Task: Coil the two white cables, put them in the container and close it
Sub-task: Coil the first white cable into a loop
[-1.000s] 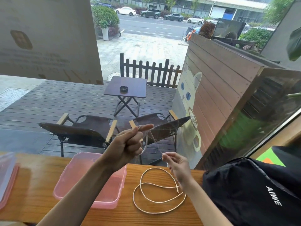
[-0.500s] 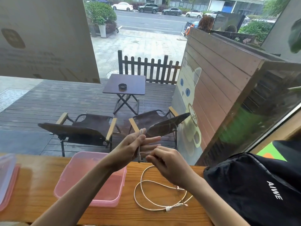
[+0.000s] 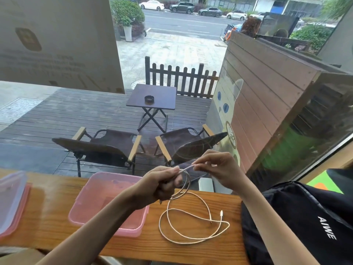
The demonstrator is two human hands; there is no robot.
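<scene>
My left hand [image 3: 160, 185] is closed around a small coil of white cable [image 3: 186, 183], held above the wooden counter. My right hand [image 3: 219, 169] pinches the same cable between thumb and fingers just to the right of the left hand. The rest of the white cable [image 3: 193, 224] trails down onto the counter in loose loops, its plug lying at the right. I cannot tell whether those loops are one cable or two. The pink open container [image 3: 89, 213] sits left of the loops, partly behind my left forearm.
The container's lid [image 3: 11, 203] lies at the counter's left end. A black bag [image 3: 305, 222] fills the right end of the wooden counter [image 3: 47, 222]. A window stands directly behind the counter, with chairs and a table outside.
My right hand came up to the left hand, then drew a little to the right, pulling cable into a loop. The loops on the counter shifted and the plug end now lies exposed at the right.
</scene>
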